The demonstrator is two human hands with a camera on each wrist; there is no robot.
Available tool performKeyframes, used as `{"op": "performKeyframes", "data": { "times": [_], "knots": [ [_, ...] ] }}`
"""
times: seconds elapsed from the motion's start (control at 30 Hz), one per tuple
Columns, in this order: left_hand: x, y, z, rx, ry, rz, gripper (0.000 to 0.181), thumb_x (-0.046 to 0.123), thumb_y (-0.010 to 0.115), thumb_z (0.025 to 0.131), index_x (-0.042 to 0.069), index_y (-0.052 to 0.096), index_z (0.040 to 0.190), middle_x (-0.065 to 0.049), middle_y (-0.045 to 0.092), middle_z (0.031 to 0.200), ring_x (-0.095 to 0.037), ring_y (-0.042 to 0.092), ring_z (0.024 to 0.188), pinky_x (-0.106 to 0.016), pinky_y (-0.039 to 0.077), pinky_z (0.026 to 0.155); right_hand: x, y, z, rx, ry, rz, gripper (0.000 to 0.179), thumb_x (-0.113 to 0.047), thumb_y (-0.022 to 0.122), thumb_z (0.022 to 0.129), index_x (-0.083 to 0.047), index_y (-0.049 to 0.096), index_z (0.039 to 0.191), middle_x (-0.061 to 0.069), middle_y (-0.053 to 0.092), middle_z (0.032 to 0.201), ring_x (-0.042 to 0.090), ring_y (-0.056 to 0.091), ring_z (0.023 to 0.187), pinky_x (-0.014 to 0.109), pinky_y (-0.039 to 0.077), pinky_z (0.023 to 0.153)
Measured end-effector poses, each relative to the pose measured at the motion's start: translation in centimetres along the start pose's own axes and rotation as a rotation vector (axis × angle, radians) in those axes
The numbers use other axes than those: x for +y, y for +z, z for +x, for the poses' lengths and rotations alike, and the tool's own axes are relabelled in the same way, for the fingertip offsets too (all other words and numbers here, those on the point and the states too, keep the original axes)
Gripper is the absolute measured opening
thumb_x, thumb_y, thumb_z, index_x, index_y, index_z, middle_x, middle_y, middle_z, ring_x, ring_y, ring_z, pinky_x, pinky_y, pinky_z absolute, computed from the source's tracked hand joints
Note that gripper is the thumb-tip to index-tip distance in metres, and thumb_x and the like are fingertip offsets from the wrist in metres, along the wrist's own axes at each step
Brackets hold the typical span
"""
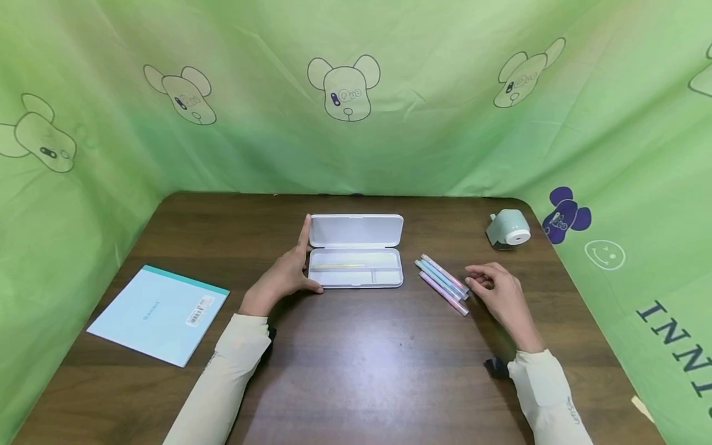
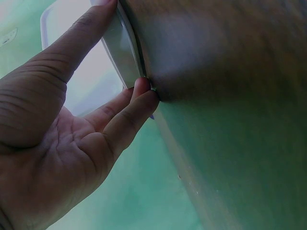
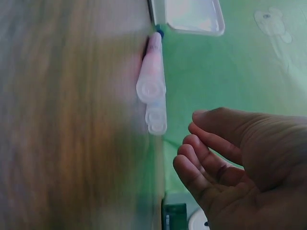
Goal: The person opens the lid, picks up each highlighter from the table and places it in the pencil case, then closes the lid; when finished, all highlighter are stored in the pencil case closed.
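Observation:
A white pencil case (image 1: pixel 356 277) lies on the table with its lid (image 1: pixel 356 230) raised; a thin yellowish strip shows in its long compartment. My left hand (image 1: pixel 282 272) grips the case's left end, thumb at the front edge and index finger up beside the lid. In the left wrist view, the thumb and other fingers of the left hand (image 2: pixel 72 110) span that end. Several pastel pens (image 1: pixel 442 281) lie slanting to the right of the case. Just right of their near ends is my right hand (image 1: pixel 500 300), fingers loosely bent, holding nothing; the right wrist view shows it apart from the pens (image 3: pixel 152 72).
On the left lies a light-blue notebook (image 1: pixel 161 315) with a teal spine strip and a barcode label. A pale green pencil sharpener (image 1: pixel 508 227) stands at the back right. Green printed cloth (image 1: pixel 345 154) hangs around the back and sides of the brown table (image 1: pixel 356 371).

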State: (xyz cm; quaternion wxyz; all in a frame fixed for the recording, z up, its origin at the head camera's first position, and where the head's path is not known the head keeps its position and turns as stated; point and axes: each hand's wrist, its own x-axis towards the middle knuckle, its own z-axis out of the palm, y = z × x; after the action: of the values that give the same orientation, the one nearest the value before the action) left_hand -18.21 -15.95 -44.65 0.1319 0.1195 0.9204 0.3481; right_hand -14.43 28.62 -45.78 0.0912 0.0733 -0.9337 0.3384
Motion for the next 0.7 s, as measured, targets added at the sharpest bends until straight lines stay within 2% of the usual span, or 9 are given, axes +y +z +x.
{"op": "performKeyframes", "data": {
  "times": [0.23, 0.47, 0.63, 0.67, 0.7],
  "knots": [
    [0.0, 0.0, 0.0, 0.005, -0.003, -0.005, 0.156, 0.015, 0.100, 0.080, 0.019, -0.028, 0.170, -0.030, 0.050, 0.159, -0.044, 0.065, 0.122, -0.058, 0.050, 0.107, 0.2, -0.2, -0.1, -0.046, 0.018, -0.003, 0.019, 0.001, 0.080, 0.096, 0.006, 0.080, 0.114, 0.015, 0.073, 0.102, 0.021, 0.065, 0.087, 0.012, 0.047, 0.073],
    [0.0, 0.0, -0.1, 0.002, -0.005, -0.011, 0.157, 0.013, 0.099, 0.081, 0.025, -0.032, 0.168, -0.029, 0.050, 0.159, -0.044, 0.063, 0.126, -0.058, 0.049, 0.109, 0.3, -0.1, 0.0, -0.112, 0.045, 0.014, 0.017, 0.003, 0.078, 0.097, 0.006, 0.080, 0.113, 0.016, 0.073, 0.103, 0.021, 0.066, 0.089, 0.013, 0.049, 0.073],
    [0.0, 0.0, -0.1, 0.002, 0.001, -0.015, 0.157, 0.012, 0.099, 0.081, 0.025, -0.032, 0.168, -0.030, 0.049, 0.159, -0.043, 0.064, 0.124, -0.058, 0.049, 0.108, 0.4, 0.0, 0.0, -0.166, 0.064, 0.015, 0.016, 0.000, 0.077, 0.098, 0.005, 0.080, 0.114, 0.016, 0.073, 0.104, 0.023, 0.067, 0.091, 0.017, 0.051, 0.073],
    [-1.0, 0.3, 0.3, 0.004, 0.029, -0.026, 0.158, 0.016, 0.100, 0.081, 0.026, -0.032, 0.168, -0.028, 0.050, 0.160, -0.041, 0.065, 0.123, -0.055, 0.050, 0.107, 0.4, 0.0, -0.1, -0.173, 0.069, 0.013, 0.016, 0.000, 0.077, 0.098, 0.004, 0.080, 0.114, 0.015, 0.073, 0.104, 0.023, 0.067, 0.091, 0.018, 0.051, 0.073],
    [-1.0, 0.3, 0.3, 0.002, 0.030, -0.025, 0.158, 0.016, 0.100, 0.081, 0.027, -0.033, 0.167, -0.028, 0.050, 0.160, -0.041, 0.065, 0.121, -0.055, 0.051, 0.106, 0.4, 0.0, -0.1, -0.178, 0.072, 0.013, 0.016, 0.000, 0.077, 0.098, 0.004, 0.080, 0.114, 0.015, 0.073, 0.104, 0.023, 0.067, 0.091, 0.018, 0.051, 0.073]
  ]
}}
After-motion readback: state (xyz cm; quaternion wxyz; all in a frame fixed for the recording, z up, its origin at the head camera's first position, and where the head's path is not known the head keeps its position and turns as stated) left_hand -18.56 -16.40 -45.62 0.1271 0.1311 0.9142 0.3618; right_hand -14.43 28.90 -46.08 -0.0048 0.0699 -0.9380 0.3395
